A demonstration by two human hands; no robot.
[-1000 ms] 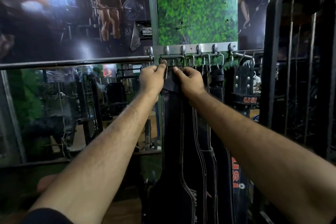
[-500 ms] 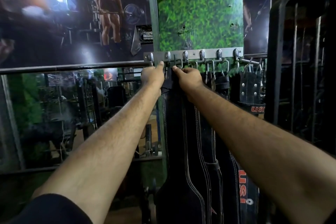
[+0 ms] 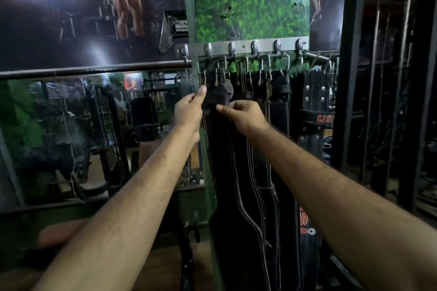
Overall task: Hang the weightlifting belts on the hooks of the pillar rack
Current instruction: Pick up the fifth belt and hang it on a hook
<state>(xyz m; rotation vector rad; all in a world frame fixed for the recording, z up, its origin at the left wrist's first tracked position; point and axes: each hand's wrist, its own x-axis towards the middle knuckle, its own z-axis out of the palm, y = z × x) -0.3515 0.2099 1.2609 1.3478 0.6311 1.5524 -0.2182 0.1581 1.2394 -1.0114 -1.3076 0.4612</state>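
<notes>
Your pillar (image 3: 250, 0), faced in green turf, carries a steel hook rail (image 3: 243, 45) along which several black weightlifting belts (image 3: 279, 111) already hang by their buckles, so most of the job looks done. The leftmost belt (image 3: 220, 149) hangs straight down beneath its hook (image 3: 208, 51); whether its buckle is fully seated there, you cannot tell from here. Your left hand (image 3: 189, 111) pinches that belt's folded top end at its left edge, and your right hand (image 3: 246, 116) grips the same end from the right, fingers curled
</notes>
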